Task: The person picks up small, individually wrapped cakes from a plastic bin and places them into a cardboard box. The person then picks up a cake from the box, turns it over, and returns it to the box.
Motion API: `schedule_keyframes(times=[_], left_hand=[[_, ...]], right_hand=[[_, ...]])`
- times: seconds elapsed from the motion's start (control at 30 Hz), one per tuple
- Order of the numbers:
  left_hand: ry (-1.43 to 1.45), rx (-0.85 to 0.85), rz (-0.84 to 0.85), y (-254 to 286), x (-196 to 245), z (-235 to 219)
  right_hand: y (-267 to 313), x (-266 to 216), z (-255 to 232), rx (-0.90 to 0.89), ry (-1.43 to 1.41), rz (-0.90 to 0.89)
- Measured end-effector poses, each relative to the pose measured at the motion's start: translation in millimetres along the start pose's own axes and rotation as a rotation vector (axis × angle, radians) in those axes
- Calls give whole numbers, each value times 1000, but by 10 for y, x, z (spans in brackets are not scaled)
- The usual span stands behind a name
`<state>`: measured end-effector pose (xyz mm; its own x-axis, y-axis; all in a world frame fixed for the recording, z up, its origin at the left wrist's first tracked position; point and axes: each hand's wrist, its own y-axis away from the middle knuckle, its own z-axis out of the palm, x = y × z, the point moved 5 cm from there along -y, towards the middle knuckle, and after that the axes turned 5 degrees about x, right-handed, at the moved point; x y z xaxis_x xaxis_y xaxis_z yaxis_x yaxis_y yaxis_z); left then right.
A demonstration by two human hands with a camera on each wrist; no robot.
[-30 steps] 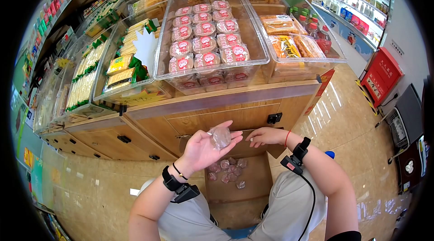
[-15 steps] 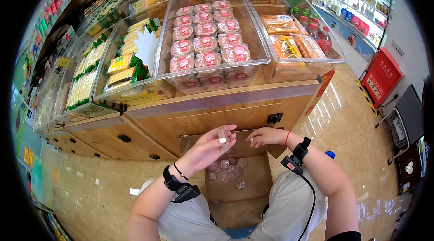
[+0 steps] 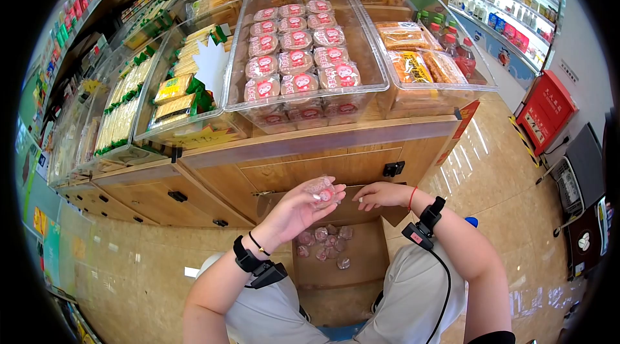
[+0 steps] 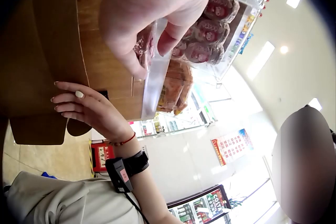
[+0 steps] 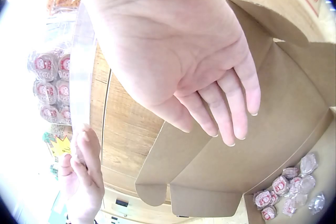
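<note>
My left hand (image 3: 298, 213) grips one round, clear-wrapped cake (image 3: 321, 192) between thumb and fingers, its pink-red print partly showing, in front of the wooden cabinet. In the left wrist view the fingers of my left hand (image 4: 149, 19) cover much of that cake (image 4: 142, 45). My right hand (image 3: 383, 195) hangs to the right of it, holding nothing; the right wrist view shows this hand (image 5: 184, 61) with palm visible and fingers extended. Below both hands, several similar wrapped cakes (image 3: 330, 246) lie in an open cardboard box (image 3: 365, 263) on the floor.
On the cabinet (image 3: 226, 182), a clear bin (image 3: 371, 53) holds rows of pink-labelled cakes. Beside it stand bins of bread (image 3: 410, 66) and green-wrapped packs (image 3: 123, 111). A red box (image 3: 546, 108) is at the right wall. Cardboard flaps (image 5: 205, 198) stick up near my right hand.
The cake, which lay flat on my left fingers, was turned on edge and now shows its printed face, gripped by the fingertips. My right hand has stayed almost still.
</note>
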<state>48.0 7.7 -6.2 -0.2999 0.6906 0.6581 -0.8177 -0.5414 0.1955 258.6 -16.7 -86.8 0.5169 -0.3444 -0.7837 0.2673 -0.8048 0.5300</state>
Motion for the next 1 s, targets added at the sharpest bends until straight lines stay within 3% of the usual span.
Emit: schedule_keyframes(times=[0.23, 1.0], left_hand=[[173, -101, -10, -23, -12, 11], [165, 3, -2, -7, -26, -32]], right_hand=[[24, -25, -2, -2, 6, -3], [41, -38, -2, 0, -4, -1]])
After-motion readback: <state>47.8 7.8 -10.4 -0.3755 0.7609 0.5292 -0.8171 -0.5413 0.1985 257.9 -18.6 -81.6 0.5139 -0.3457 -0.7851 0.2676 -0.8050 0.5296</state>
